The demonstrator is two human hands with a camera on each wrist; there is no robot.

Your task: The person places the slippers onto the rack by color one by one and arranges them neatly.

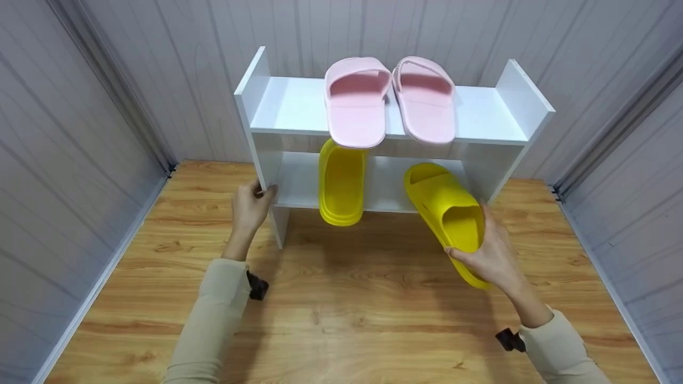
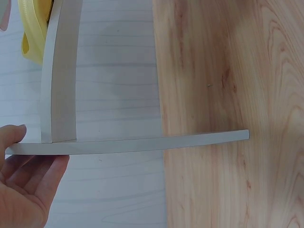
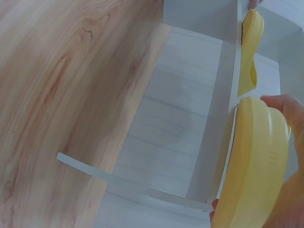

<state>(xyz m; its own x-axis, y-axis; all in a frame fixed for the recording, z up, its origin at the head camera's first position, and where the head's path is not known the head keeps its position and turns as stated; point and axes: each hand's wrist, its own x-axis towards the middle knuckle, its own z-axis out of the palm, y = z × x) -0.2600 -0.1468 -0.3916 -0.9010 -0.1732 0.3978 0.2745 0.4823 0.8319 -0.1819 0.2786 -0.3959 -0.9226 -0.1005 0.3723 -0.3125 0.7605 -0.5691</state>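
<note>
My left hand [image 1: 251,207] grips the left side panel of a white shoe rack [image 1: 299,109], thumb on the inner face and fingers outside, as the left wrist view also shows. With my right hand [image 1: 493,250] I hold a yellow slipper [image 1: 459,200] by its heel end, thumb on one edge. Its toe points inward over the right part of the lower shelf [image 1: 387,181], and the heel hangs tilted out beyond the front edge. Another yellow slipper [image 1: 342,186] lies on the lower shelf, left of centre, its toe hidden under the upper shelf.
Two pink slippers, a left one [image 1: 356,117] and a right one [image 1: 428,114], sit side by side on the upper shelf. Grey panelled walls [image 1: 363,26] stand behind and on both sides. Wooden flooring [image 1: 341,320] lies in front of the rack.
</note>
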